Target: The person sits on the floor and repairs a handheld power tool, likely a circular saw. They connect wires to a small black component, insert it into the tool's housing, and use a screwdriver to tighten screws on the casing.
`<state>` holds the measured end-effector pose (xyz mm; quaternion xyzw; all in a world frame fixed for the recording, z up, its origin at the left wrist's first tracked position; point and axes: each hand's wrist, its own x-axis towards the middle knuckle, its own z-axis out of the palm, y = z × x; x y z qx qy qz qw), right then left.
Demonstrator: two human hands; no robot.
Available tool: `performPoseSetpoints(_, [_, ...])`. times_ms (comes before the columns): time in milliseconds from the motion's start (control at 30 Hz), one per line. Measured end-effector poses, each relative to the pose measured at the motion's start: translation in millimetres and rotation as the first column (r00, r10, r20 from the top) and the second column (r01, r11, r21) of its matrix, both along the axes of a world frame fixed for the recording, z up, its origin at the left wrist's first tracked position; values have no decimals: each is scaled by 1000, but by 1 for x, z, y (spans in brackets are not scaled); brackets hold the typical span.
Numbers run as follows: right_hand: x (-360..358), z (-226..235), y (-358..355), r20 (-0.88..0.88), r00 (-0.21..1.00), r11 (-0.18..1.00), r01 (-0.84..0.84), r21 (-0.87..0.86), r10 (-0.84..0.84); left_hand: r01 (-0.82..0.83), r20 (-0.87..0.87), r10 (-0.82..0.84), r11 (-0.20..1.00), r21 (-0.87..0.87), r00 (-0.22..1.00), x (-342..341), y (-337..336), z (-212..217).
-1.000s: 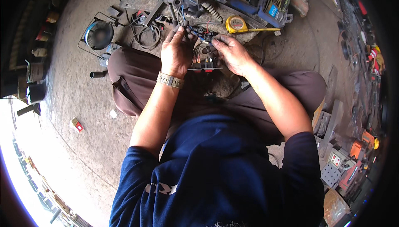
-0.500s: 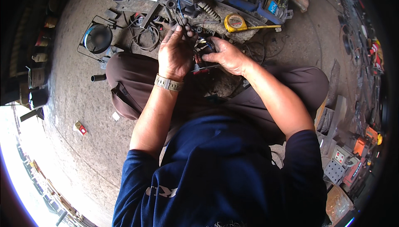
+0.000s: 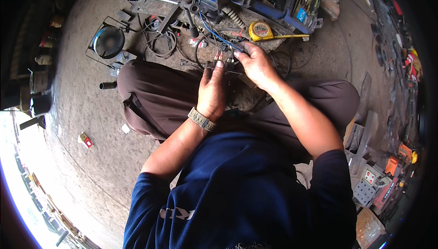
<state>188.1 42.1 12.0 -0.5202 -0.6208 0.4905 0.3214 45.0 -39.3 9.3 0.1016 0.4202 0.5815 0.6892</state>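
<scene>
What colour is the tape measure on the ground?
The tape measure is yellow, with a pale label; the head view shows it best.

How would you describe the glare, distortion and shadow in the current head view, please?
Head view, lower left: glare bleaches the concrete floor; head view, rim: fisheye distortion bends edges and the corners go black; head view, upper middle: the left hand and right hand look fairly clear, but the dark part between them loses detail in shadow.

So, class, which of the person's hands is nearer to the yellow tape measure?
Right: the right hand is just below the yellow tape measure in the picture; the left hand is farther off, below it and to its left.
</scene>
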Motion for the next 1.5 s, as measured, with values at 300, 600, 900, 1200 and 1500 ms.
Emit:
performPoseSetpoints(300, [36,35,27,344,903,965,-261,-33,256,7,566,-9,1000,6,824,-19,15,-21])
performPoseSetpoints(600, [35,39,22,-389,886,894,-366,-257,251,98,643,-109,994,53,758,-20,15,-22])
performPoseSetpoints(900, [17,33,12,-354,903,920,-331,-209,245,155,659,-196,980,122,726,-18,12,-21])
performPoseSetpoints(1200, [9,33,4,-187,966,958,-214,-189,179,52,611,-52,999,17,790,-13,10,-6])
performPoseSetpoints(1500, [3,22,-6,-196,980,973,-71,-221,27,-33,504,21,999,16,864,-11,9,-19])
